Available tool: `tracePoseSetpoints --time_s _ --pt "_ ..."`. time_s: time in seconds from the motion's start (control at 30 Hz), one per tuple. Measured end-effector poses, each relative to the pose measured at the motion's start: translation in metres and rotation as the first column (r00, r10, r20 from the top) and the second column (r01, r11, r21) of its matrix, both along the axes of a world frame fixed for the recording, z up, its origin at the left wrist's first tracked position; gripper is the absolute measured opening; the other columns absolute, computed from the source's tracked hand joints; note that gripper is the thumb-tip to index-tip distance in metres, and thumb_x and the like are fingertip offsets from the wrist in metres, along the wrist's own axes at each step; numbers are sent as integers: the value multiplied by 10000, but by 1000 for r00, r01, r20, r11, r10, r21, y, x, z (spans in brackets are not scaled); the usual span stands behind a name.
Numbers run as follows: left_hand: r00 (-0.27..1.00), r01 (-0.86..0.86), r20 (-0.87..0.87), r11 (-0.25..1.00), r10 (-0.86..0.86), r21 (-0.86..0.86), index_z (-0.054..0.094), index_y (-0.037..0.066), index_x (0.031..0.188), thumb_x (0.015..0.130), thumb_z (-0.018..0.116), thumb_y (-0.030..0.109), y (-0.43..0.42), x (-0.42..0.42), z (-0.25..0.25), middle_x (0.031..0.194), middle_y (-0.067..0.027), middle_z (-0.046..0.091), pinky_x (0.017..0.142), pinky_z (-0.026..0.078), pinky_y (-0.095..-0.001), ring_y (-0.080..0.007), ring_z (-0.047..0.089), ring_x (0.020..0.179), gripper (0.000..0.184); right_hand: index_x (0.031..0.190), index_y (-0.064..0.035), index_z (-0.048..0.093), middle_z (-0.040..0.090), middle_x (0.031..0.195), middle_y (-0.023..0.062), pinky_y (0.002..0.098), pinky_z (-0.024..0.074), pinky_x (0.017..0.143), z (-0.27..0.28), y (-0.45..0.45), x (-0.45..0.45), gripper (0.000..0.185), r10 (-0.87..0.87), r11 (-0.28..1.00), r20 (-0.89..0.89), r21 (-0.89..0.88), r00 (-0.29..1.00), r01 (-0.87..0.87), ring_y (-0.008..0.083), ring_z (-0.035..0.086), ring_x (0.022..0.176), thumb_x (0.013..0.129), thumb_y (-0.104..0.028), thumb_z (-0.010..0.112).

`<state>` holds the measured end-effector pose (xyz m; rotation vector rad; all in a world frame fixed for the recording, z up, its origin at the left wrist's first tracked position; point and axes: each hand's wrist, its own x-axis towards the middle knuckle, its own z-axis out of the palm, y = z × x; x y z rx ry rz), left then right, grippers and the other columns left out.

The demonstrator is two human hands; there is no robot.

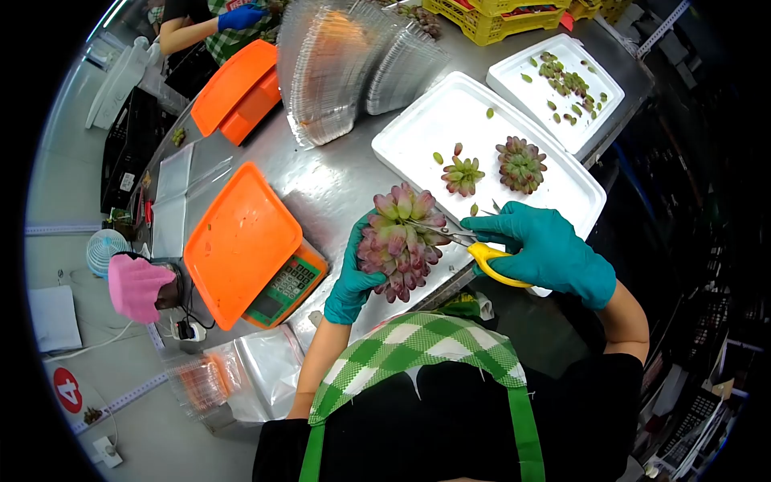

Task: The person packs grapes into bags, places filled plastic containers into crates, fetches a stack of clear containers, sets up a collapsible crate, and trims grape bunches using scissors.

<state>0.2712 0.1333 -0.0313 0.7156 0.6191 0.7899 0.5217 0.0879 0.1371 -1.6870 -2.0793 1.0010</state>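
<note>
A large pink and green succulent cluster (399, 245) is held in my left hand (353, 277), which wears a teal glove. My right hand (550, 249), also gloved, grips yellow-handled scissors (491, 263). The blades reach into the cluster's right side, and their tips are hidden among the leaves. Behind the scissors is a white tray (401, 132) with a small green rosette (463, 176), a larger purplish rosette (522, 165) and several loose leaves.
An orange scale (243, 241) stands at the left. Beyond it are an orange tray (233, 88) and stacked clear plastic containers (329, 72). A second white tray (594, 132) holds leaves, near yellow crates (482, 26). Another person's blue-gloved hand (241, 18) shows at the top.
</note>
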Motion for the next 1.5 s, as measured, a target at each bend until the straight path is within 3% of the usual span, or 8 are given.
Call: tracePoseSetpoints --time_s 0.17,0.57,0.7,0.83,0.87,0.97,1.1,1.5 --pt "995 -2 -102 983 21 181 273 85 1265 545 766 159 -2 10 11 1274 -94 370 986 322 -377 -225 408 1151 876 1011 -96 609 565 763 90 301 464 577 -7 2 15 378 40 997 56 56 998 -43 228 583 644 705 -313 659" --pt "991 99 85 994 -102 40 263 87 1279 542 749 181 23 43 -1 1256 -86 376 966 351 -365 -218 410 1145 888 1003 -76 591 591 769 90 297 460 564 -53 -15 32 343 -151 955 -135 237 979 180 221 584 634 722 -264 653" --pt "981 149 122 989 -149 8 249 105 1273 586 724 168 26 51 -3 1273 -97 350 954 365 -380 -235 403 1150 838 1041 -36 565 604 790 95 259 464 589 -39 -12 38 353 -382 895 -373 80 846 439 137 578 635 727 -173 647" --pt "980 170 111 985 -168 -15 244 100 1278 619 682 193 26 54 -6 1273 -107 350 944 374 -385 -245 408 1145 797 1103 -43 530 598 921 109 235 485 708 -45 -20 47 400 -335 942 -513 -158 790 297 132 605 815 746 -181 643" --pt "980 173 103 985 -170 -16 243 98 1279 627 672 199 26 55 -6 1273 -110 350 942 377 -386 -247 409 1143 787 1123 -54 517 577 979 121 242 481 752 -41 -21 48 419 -275 961 -420 -124 865 245 154 596 893 756 -217 636" --pt "979 186 88 982 -184 -18 240 94 1282 652 640 219 26 58 -5 1272 -118 351 934 384 -389 -255 412 1139 757 1131 -53 515 560 988 109 252 459 826 -34 -22 49 398 -242 969 -312 -117 919 216 145 578 900 750 -82 625" --pt "976 206 71 979 -204 -12 236 88 1287 685 599 244 27 61 -1 1272 -129 351 924 394 -393 -265 417 1133 720 1099 -81 541 582 873 114 300 483 649 -36 -22 54 428 -117 993 -78 -43 990 114 221 611 781 763 -338 605" --pt "978 207 31 978 -207 -6 223 71 1302 784 473 321 23 55 3 1271 -161 352 893 423 -407 -295 430 1117 627 1055 -57 556 602 802 162 361 464 622 -22 -14 45 445 -50 979 -82 -199 995 33 297 593 695 782 -407 537"
